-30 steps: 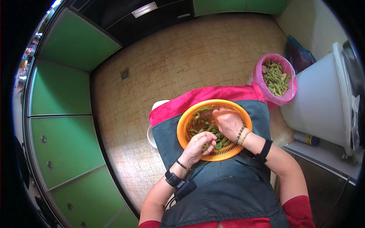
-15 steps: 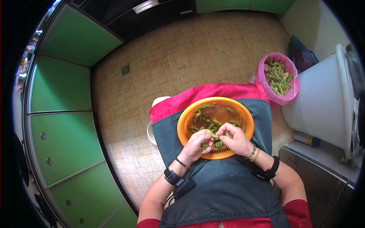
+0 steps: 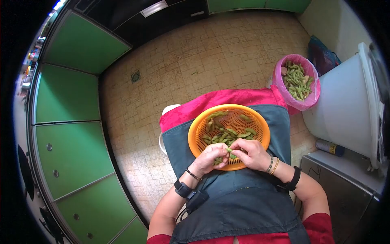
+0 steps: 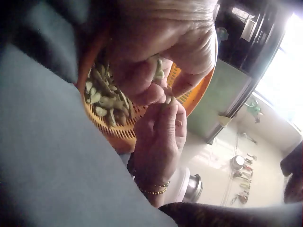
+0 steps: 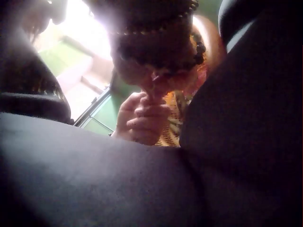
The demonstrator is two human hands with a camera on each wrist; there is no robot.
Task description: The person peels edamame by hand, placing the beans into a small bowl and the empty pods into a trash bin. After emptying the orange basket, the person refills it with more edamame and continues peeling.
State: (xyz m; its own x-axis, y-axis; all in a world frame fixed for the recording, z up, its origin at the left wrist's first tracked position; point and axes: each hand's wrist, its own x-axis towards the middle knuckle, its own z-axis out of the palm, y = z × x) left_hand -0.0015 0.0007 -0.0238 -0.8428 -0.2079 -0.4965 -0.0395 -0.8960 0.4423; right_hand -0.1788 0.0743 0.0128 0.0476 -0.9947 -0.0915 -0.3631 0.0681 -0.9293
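In the head view, a green soybean pod (image 3: 229, 150) is pinched between both hands over the near side of an orange plastic basket (image 3: 193, 136). My left hand (image 3: 211, 157) grips one end with curled fingers, and my right hand (image 3: 252, 155) has thumb and fingertips on the other. The fingertips meet closely, hiding most of the pod. Something pale green (image 4: 160, 70) shows under the left hand's fingers in the left wrist view. More soybean pods (image 3: 232, 132) lie in the basket, which sits on the person's lap. The right wrist view is dark and blurred around the hands.
A bin lined with a pink bag (image 3: 278, 81) stands at the right, full of green pods. Beside it are a large white tub (image 3: 337, 101) and a spray can (image 3: 330, 147). Green cabinets (image 3: 67, 93) line the left, with tiled floor (image 3: 174, 57) between.
My right hand has come from deep inside the basket toward the left hand at its near rim. It now pinches the pod there; the left hand has barely moved.
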